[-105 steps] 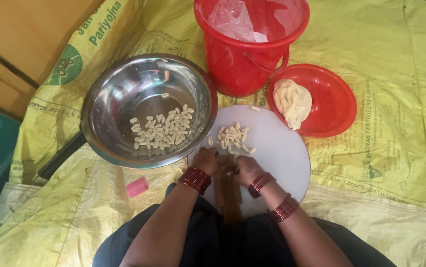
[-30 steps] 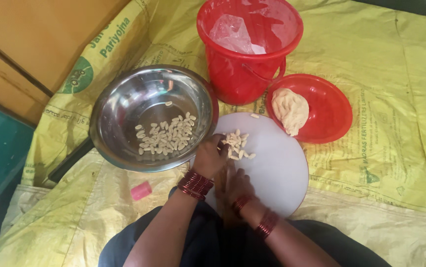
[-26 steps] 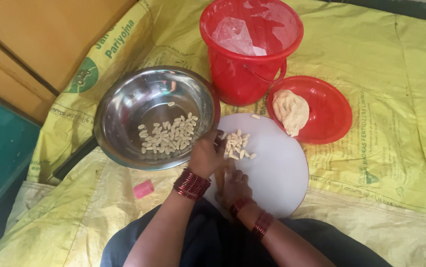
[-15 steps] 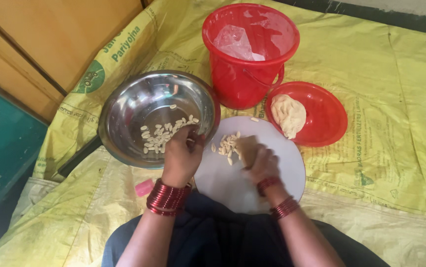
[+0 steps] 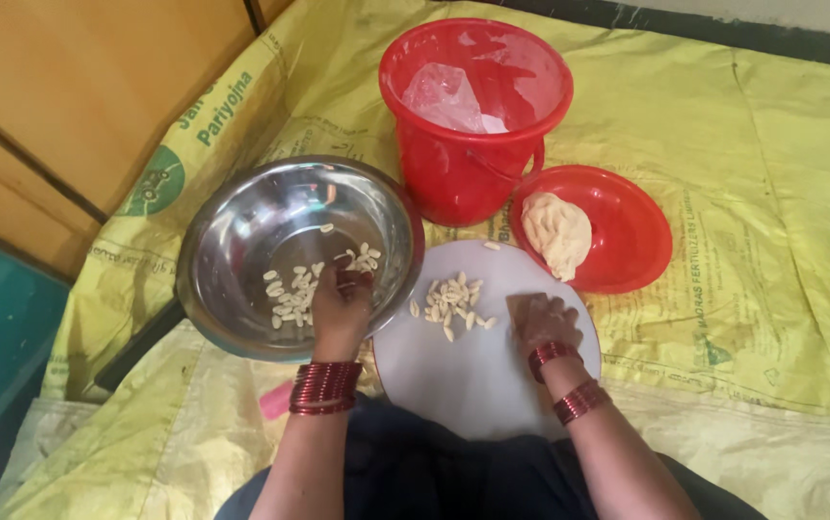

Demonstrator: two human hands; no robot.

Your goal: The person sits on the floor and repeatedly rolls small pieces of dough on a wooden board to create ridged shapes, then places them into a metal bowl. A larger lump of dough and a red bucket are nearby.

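Dough bits, small, pale and curled, lie loose on my white board, a second heap in the steel bowl at nine o'clock. My left hand hangs over the bowl, fingers curled; whether it grips any I cannot tell. My right hand rests flat, open, on the board. Risk as I judge it: bits near the rim could scatter onto the yellow sheet if nudged.
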